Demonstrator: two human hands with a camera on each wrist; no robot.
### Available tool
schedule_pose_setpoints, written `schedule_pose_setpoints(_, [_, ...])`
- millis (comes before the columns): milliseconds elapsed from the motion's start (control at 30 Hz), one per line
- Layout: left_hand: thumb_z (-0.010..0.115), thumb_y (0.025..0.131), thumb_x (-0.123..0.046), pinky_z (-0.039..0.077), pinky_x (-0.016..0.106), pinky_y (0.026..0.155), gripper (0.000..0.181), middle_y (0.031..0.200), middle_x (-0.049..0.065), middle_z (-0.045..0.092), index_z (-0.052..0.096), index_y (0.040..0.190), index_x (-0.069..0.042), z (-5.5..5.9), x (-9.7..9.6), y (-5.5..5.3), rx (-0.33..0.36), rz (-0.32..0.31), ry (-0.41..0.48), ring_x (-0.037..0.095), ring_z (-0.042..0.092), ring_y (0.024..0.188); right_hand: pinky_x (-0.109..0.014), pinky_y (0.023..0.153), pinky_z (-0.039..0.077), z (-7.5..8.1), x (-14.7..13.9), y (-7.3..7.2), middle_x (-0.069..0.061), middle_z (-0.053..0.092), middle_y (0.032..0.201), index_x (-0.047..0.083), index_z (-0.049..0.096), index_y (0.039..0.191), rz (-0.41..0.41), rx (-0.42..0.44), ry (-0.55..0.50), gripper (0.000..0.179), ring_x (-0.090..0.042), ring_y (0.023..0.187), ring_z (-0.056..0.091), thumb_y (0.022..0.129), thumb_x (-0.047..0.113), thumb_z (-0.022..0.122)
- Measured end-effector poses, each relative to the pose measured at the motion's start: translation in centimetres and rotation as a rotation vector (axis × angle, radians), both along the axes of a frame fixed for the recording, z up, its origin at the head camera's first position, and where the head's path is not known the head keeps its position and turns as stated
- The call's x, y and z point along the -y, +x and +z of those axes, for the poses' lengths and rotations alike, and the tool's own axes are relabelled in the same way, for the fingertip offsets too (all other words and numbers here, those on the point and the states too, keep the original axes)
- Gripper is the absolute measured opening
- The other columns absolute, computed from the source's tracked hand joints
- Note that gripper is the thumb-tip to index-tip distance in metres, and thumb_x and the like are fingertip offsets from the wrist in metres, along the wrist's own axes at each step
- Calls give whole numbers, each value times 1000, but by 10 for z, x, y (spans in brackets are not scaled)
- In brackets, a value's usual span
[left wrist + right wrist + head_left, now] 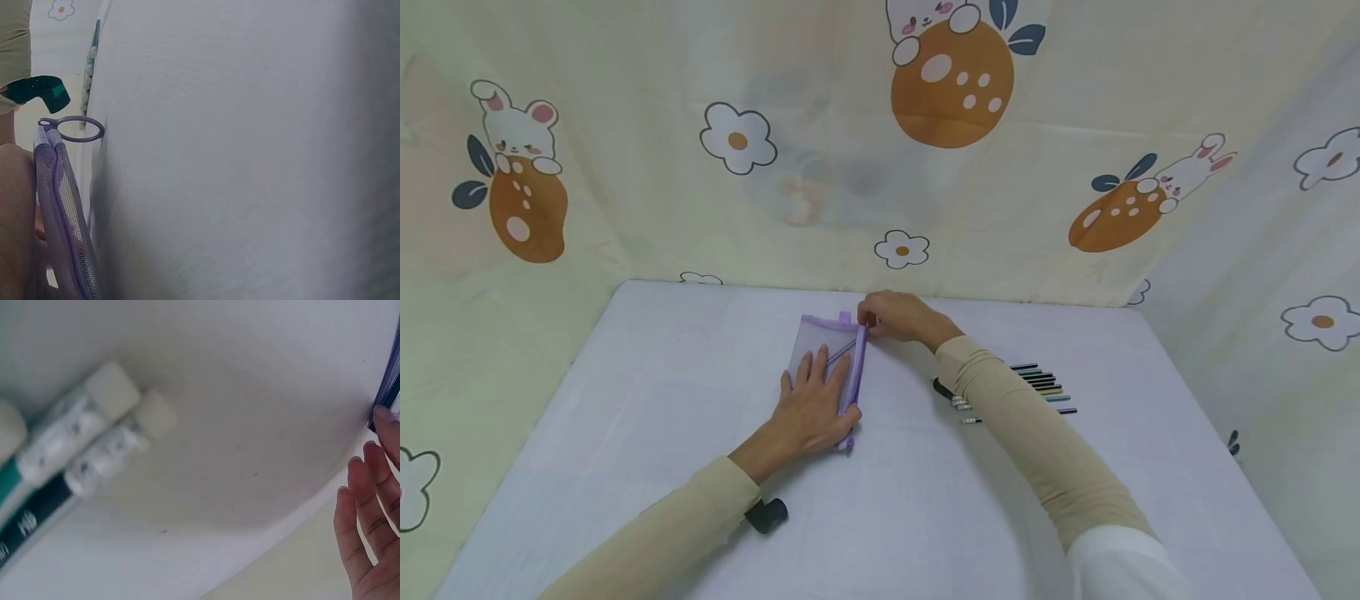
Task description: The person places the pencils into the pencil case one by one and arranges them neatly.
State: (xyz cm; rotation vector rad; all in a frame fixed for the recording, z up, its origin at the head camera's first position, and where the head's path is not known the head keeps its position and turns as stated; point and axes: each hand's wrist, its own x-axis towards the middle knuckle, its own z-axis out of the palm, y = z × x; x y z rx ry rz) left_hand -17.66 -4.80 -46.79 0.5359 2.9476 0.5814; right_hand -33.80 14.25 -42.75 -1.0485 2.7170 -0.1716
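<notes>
A pale purple mesh pouch (798, 337) with a zip along its right side lies on the table. My left hand (811, 408) rests flat across it, fingers spread and thumb near the zip. Through the mesh shows a thin pencil (841, 353), set diagonally. At the pouch's far right corner, my right hand (901, 317) pinches the edge. The right wrist view has its other fingers (359, 487) loosely extended, beside a dark strip along the purple edge. A round zip pull (83, 129) hangs from the near end of the pouch in the left wrist view.
Several pencils (1041, 382) lie side by side to the right, partly behind my right sleeve (1037, 442). Their white eraser ends (114, 394) appear large in the right wrist view. A patterned cloth (820, 208) hangs beyond the far edge of the white table (700, 400).
</notes>
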Motion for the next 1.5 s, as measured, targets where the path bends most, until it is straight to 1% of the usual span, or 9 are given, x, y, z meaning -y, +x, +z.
schedule_pose_setpoints(233, [50,93,-46,21,77,110,78,166,27,17,28,161,-16,-2,1,0,-8,-5,6,51,16,152,-36,75,49,2,1,-1,3,66,96,18,69,100,48,-30,40,9,-16,90,59,92,20,74])
schedule_pose_setpoints(400, [49,93,-46,22,76,110,79,166,26,16,27,162,-15,-4,2,-1,-11,-13,3,50,15,152,-32,69,46,1,2,-2,4,64,92,19,66,98,100,-44,44,8,-14,83,58,93,23,71])
schedule_pose_setpoints(600, [48,92,-47,22,75,111,80,166,26,17,25,162,-15,-3,2,0,-6,-10,5,50,16,152,-33,74,48,-6,4,-6,3,64,92,16,65,98,103,-51,70,7,-15,84,57,95,21,70])
schedule_pose_setpoints(767, [49,93,-46,23,74,111,80,166,27,16,26,162,-14,-1,1,0,-8,-6,21,51,15,152,-32,76,49,-1,0,-4,3,65,92,17,66,97,30,-7,61,12,-14,85,57,94,25,74])
schedule_pose_setpoints(967, [50,93,-45,24,73,112,80,165,28,17,26,161,-12,-1,2,0,-18,0,16,51,17,151,-32,73,47,12,-9,2,3,64,87,16,69,91,2,60,45,17,-14,82,56,90,30,78])
schedule_pose_setpoints(1133, [50,93,-45,25,71,113,79,165,28,17,27,161,-12,-1,2,-1,-25,5,0,51,17,151,-27,67,44,13,-19,7,7,65,80,20,70,81,-30,244,107,29,-9,74,53,81,45,84])
schedule_pose_setpoints(1267, [50,93,-44,24,71,113,79,166,27,17,26,161,-12,0,3,-1,-19,7,0,51,17,151,-26,72,47,10,-25,9,8,68,83,22,72,80,6,372,110,23,-8,77,56,77,38,89])
schedule_pose_setpoints(1367, [51,93,-44,24,71,114,80,166,27,17,26,161,-12,0,3,-1,-16,13,8,51,16,152,-27,77,50,9,-24,9,7,68,88,21,74,83,59,381,74,13,-9,82,59,80,24,87])
schedule_pose_setpoints(1500, [50,93,-45,23,71,114,80,166,27,17,26,162,-12,-2,3,-2,-16,17,8,50,16,152,-26,78,50,6,-20,5,5,67,90,18,76,86,119,296,-27,8,-10,84,60,83,16,83])
